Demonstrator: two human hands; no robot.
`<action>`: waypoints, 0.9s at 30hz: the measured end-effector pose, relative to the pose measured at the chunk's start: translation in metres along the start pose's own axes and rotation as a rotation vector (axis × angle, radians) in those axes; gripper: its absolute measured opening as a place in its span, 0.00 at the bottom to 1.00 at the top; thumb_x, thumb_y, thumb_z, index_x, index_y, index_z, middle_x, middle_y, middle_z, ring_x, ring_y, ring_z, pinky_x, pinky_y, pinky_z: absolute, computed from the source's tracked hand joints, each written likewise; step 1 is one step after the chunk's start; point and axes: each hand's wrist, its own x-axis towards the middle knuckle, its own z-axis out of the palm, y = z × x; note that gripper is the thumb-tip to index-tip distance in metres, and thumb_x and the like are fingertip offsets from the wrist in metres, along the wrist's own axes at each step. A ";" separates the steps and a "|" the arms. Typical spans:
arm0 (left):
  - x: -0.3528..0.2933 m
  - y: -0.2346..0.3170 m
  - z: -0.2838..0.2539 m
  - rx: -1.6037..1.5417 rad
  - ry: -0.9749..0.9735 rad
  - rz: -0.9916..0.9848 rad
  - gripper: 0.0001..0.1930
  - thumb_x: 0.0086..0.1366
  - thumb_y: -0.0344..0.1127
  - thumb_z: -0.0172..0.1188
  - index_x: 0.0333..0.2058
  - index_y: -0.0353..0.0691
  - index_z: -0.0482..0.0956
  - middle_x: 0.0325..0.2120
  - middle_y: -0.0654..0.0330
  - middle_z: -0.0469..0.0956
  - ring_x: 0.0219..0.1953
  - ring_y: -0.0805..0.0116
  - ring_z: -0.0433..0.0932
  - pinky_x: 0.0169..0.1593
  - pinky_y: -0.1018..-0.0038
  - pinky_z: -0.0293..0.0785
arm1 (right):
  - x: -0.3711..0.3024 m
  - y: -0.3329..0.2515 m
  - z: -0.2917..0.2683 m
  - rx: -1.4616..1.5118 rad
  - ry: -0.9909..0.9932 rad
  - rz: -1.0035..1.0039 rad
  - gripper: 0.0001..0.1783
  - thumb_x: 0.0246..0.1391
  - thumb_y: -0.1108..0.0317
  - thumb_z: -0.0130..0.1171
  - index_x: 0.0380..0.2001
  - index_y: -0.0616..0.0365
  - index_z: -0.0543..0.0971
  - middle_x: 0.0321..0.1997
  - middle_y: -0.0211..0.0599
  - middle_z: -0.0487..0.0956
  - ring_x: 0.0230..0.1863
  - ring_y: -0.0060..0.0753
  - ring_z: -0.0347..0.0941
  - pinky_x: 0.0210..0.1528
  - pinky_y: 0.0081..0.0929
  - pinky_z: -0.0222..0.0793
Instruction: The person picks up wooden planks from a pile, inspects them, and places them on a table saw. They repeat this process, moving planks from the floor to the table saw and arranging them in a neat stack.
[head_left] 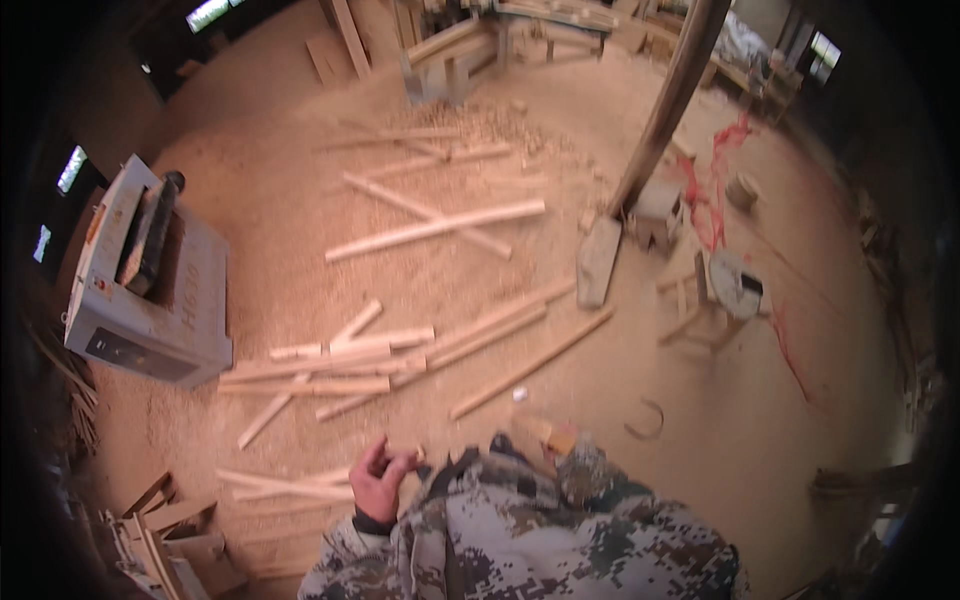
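Note:
My left hand (378,480) is raised in front of my body at the lower middle, with a dark cuff at the wrist. Its fingers are bent and thumb and forefinger come together by a small pale bit I cannot make out. Beyond and below it lie several sawn wood strips (290,488) on the floor. My right arm, in a camouflage sleeve (590,475), reaches forward at the lower middle. At its end is a blurred tan and orange patch (562,438); hand and any held thing cannot be told apart there.
More wood strips (440,228) lie crossed on the sawdust-strewn floor. A pale boxy machine (190,310) stands at left. A slanting wooden post (672,110) rises right of centre, with a stool-like stand (735,285) and red netting (708,215) beyond it. Scrap boards (165,530) pile up lower left.

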 end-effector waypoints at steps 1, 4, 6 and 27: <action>0.001 -0.001 -0.001 0.008 -0.001 0.036 0.27 0.63 0.24 0.59 0.59 0.23 0.62 0.36 0.44 0.81 0.36 0.57 0.83 0.44 0.64 0.81 | -0.008 -0.005 0.005 -0.014 0.000 -0.006 0.24 0.61 0.52 0.44 0.41 0.64 0.77 0.27 0.50 0.77 0.24 0.47 0.75 0.26 0.44 0.71; 0.002 -0.002 -0.004 0.000 -0.017 0.012 0.26 0.64 0.24 0.59 0.60 0.30 0.65 0.37 0.44 0.82 0.35 0.58 0.83 0.42 0.66 0.80 | -0.036 -0.025 0.029 0.069 0.006 0.032 0.24 0.60 0.52 0.43 0.39 0.63 0.77 0.24 0.50 0.76 0.21 0.46 0.73 0.22 0.43 0.69; 0.005 -0.001 -0.005 -0.008 0.000 -0.026 0.26 0.65 0.24 0.58 0.61 0.30 0.64 0.38 0.44 0.81 0.36 0.59 0.83 0.42 0.67 0.80 | -0.054 -0.039 0.048 0.440 -0.041 0.186 0.23 0.60 0.51 0.43 0.37 0.61 0.76 0.22 0.48 0.74 0.18 0.44 0.71 0.19 0.40 0.67; 0.033 -0.003 -0.025 -0.045 0.054 -0.157 0.26 0.66 0.22 0.56 0.62 0.30 0.63 0.40 0.44 0.81 0.40 0.61 0.82 0.45 0.68 0.80 | -0.094 -0.085 0.114 0.577 0.054 0.187 0.24 0.63 0.47 0.45 0.42 0.57 0.77 0.26 0.35 0.78 0.16 0.35 0.69 0.13 0.28 0.61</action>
